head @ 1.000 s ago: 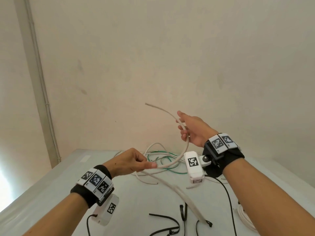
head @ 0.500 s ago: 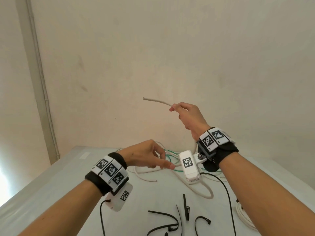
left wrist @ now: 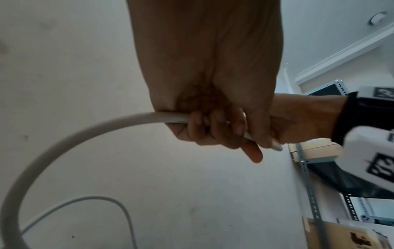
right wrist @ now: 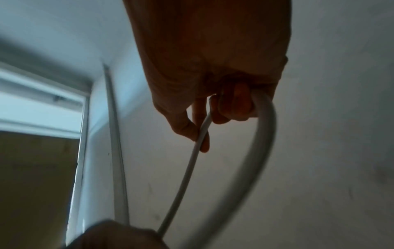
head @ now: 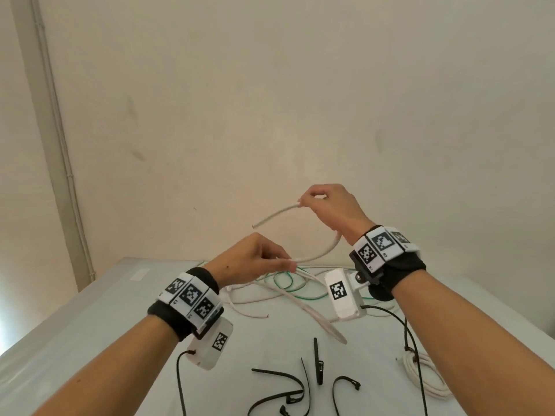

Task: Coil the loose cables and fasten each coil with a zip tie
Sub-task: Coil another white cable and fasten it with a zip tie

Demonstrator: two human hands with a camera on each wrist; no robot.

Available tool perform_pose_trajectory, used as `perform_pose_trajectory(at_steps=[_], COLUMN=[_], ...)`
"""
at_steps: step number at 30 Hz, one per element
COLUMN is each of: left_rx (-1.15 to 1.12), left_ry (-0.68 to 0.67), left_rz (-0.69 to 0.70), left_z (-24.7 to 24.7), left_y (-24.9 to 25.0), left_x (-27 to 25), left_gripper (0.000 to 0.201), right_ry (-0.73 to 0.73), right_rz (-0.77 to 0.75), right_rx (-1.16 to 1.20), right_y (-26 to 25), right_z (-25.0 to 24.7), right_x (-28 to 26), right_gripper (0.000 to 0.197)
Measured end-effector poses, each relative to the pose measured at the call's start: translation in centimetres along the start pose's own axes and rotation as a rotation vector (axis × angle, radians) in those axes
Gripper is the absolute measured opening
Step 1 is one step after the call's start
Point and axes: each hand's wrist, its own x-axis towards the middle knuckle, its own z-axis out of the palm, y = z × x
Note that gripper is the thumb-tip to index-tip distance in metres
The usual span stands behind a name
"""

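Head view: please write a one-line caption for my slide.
Both hands, left hand and right hand, bend a white cable into a loop above black zip ties on the table.

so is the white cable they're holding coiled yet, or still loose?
Still loose. The white cable makes only one open arc between the left hand and the right hand; its free end sticks out.
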Motion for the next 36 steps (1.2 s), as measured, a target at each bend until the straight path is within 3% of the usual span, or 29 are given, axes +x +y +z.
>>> perform_pose_trajectory(at_steps=[5, 12, 15, 18, 20, 23, 27, 30, 33, 36], left_rx=[0.000, 0.093, 0.287, 0.150, -0.040, -0.365, -0.559, -0.486, -0.521, -0.583], left_ry=[0.186, 0.329, 0.488, 0.614, 0.497, 0.276, 0.305, 0.307, 0.318, 0.310], left_rz=[0.000, -0.061, -0.099, -0.259, -0.380, -0.424, -0.462, -0.422, -0.351, -0.286], left_z=[-1.6, -1.7, -1.0, -0.1, 0.5, 1.5, 1.1, 1.1, 1.4, 0.9], left_y=[-0.9, -1.6, -2.3, -2.0, -1.7, -0.7, 0.4, 0.8, 0.6, 0.5], left_x=[-0.2, -0.9, -1.1, -1.3, -1.4, -1.5, -0.7, -0.8, -1.2, -1.0], left_gripper=[0.028, 0.017, 0.036, 0.060, 0.051, 0.023, 0.025, 0.029, 0.019, 0.034], right_ry=[-0.140, -0.362, -0.357, -0.325, -0.306, -0.282, -0.221, -0.205, -0.186, -0.123], right_rz=[0.023, -0.042, -0.048, -0.040, -0.031, -0.116, -0.194, -0.221, -0.225, -0.179], right_rx=[-0.335, -0.317, -0.305, -0.177, -0.099, -0.158, -0.190, -0.182, -0.145, -0.040], right_y=[0.9, 0.0, 0.3, 1.2, 1.9, 2.5, 2.5, 2.4, 2.5, 2.6], right_z=[0.6, 1.7, 2.2, 2.4, 2.8, 4.2, 5.5, 5.6, 6.1, 6.5], right_x=[-0.6, -1.4, -1.6, -1.8, -2.2, -2.8, -3.2, -3.2, -3.3, -3.2], right_gripper=[0.012, 0.014, 0.016, 0.020, 0.021, 0.019, 0.019, 0.019, 0.019, 0.016])
